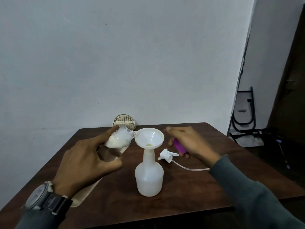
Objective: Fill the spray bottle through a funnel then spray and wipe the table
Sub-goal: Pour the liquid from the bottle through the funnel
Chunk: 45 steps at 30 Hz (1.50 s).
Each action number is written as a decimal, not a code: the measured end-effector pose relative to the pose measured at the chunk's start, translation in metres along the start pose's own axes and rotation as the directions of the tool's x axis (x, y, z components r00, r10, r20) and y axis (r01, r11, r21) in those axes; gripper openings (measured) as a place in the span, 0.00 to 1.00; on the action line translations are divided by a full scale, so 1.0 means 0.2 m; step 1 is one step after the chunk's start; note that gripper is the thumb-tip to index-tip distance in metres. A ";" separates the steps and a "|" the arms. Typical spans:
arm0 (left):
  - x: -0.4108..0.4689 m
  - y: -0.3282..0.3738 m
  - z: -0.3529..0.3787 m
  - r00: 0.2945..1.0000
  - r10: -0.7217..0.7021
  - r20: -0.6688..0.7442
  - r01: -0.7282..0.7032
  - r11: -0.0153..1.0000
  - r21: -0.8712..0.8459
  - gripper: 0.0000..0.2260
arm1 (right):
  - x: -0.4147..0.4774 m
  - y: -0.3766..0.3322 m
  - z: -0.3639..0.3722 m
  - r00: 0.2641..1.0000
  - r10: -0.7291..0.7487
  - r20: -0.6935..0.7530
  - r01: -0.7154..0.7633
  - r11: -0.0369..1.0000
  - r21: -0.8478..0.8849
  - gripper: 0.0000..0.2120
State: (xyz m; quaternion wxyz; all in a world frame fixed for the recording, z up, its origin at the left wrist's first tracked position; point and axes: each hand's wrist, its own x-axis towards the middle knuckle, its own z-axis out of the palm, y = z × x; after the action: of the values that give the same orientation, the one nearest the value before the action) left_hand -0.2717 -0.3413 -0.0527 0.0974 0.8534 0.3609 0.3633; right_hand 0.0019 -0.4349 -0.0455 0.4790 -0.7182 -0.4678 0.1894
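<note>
A white translucent spray bottle [149, 177] stands upright near the middle of the brown table [206, 179], with a white funnel [149, 137] seated in its neck. My left hand [89, 160] grips a clear jar [118, 142] of white powder, tilted so its open mouth touches the funnel's left rim. The white spray head [167, 155] with its thin tube lies on the table to the right of the bottle. My right hand [188, 141] hovers behind it, fingers curled over a purple object [179, 146]; the grip is partly hidden.
A cream tray [85, 194] lies on the table under my left hand. A gold wire holder [124, 123] stands at the table's far edge against the wall. Dark metal frames [244, 116] lean against the wall at the right, beyond the table.
</note>
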 end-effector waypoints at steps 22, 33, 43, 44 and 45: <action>0.17 0.08 -0.04 0.988 0.033 0.152 -0.072 0.962 0.262 0.38 | 0.02 0.11 0.10 0.971 -0.173 0.163 0.109 0.933 0.343 0.18; 0.22 0.09 -0.08 0.977 0.042 0.209 -0.105 0.948 0.299 0.36 | 0.03 0.11 0.10 0.972 -0.174 0.160 0.108 0.929 0.354 0.18; 0.25 0.12 -0.11 0.964 0.039 0.264 -0.131 0.931 0.341 0.27 | 0.03 0.11 0.09 0.969 -0.171 0.177 0.100 0.932 0.349 0.18; 0.25 0.12 -0.11 0.963 0.035 0.266 -0.130 0.929 0.347 0.26 | 0.03 0.11 0.09 0.969 -0.171 0.179 0.100 0.932 0.348 0.18; 0.25 0.12 -0.11 0.962 0.034 0.270 -0.132 0.926 0.353 0.26 | 0.03 0.12 0.09 0.969 -0.169 0.180 0.098 0.933 0.347 0.18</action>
State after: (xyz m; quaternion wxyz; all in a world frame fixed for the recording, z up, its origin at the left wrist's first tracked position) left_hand -0.2501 -0.3263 0.0021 -0.0332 0.9111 0.3700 0.1785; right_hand 0.0032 -0.4228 -0.0729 0.5550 -0.5689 -0.5238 0.3066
